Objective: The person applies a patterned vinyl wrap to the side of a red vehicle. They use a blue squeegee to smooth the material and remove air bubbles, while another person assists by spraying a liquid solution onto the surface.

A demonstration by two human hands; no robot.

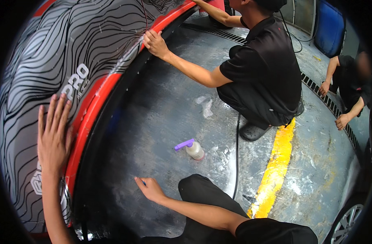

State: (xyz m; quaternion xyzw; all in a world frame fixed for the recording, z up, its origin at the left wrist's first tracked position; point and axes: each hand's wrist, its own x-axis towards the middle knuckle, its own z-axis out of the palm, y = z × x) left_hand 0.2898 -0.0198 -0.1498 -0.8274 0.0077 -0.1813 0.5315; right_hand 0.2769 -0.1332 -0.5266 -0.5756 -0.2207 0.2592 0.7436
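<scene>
My left hand [52, 136] lies flat, fingers spread, on the car's side panel [51, 61], which is wrapped in grey film with black wavy lines. A red sill strip [92, 110] runs just right of that hand. My right hand [150, 189] is low over the wet concrete floor beside my black-trousered knee [202, 193], fingers closed around what looks like a small blue tool [144, 183]. A co-worker in black [263, 69] crouches ahead, pressing one hand [155, 42] against the red strip farther along the car.
A spray bottle with a purple trigger [190, 148] lies on the floor, near a black hose [237, 154] and crumpled clear film [205, 106]. A yellow line [275, 166] and drain grate [324, 97] cross the floor. Another person [351, 87] crouches at right; a blue barrel [328, 26] stands behind; a wheel [348, 223] sits at lower right.
</scene>
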